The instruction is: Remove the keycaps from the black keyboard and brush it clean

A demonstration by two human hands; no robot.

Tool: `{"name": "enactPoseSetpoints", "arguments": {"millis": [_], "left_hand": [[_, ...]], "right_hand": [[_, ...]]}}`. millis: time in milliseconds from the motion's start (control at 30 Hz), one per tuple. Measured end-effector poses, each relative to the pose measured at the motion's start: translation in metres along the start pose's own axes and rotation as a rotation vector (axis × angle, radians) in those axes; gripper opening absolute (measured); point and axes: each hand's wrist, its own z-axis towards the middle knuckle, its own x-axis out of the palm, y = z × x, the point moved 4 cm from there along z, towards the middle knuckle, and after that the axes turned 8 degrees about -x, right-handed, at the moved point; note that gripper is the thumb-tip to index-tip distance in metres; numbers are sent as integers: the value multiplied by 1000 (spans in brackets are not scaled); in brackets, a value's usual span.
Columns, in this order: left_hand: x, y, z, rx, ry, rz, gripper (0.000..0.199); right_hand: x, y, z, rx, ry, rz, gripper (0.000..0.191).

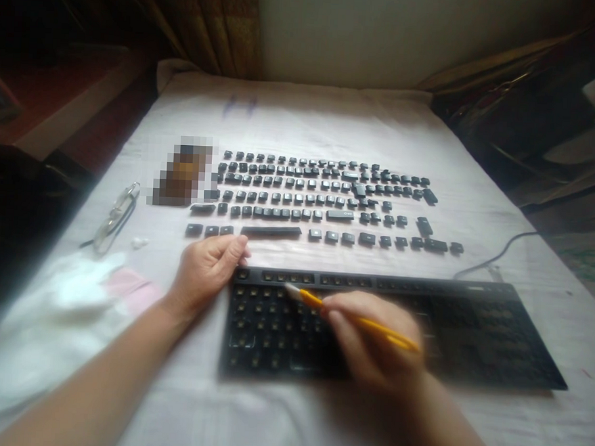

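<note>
A black keyboard [460, 335] without its keycaps lies on the pale cloth. My right hand [376, 331] is closed round a yellow brush [384, 332], whose pale tip touches or hovers just over the upper left part of the keyboard. At the keyboard's top left corner is my left hand [207, 268], its fingers closed on that edge and its thumb on top. Beyond the keyboard, loose black keycaps [340, 215] are laid out in several rows, with a long space bar [271, 232] in the nearest row.
Eyeglasses [115, 218] lie at the left, near a crumpled white cloth [72, 305] and a pink piece [129, 289]. A pixelated brown object [181, 175] is beside the keycaps. A cable [503, 248] runs off to the right.
</note>
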Motion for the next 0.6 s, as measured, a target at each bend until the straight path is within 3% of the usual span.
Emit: {"name": "enactPoseSetpoints", "arguments": {"millis": [600], "left_hand": [[0,1,1,-23,2,6,36]], "right_hand": [[8,2,-1,-20,13,112,23]]}}
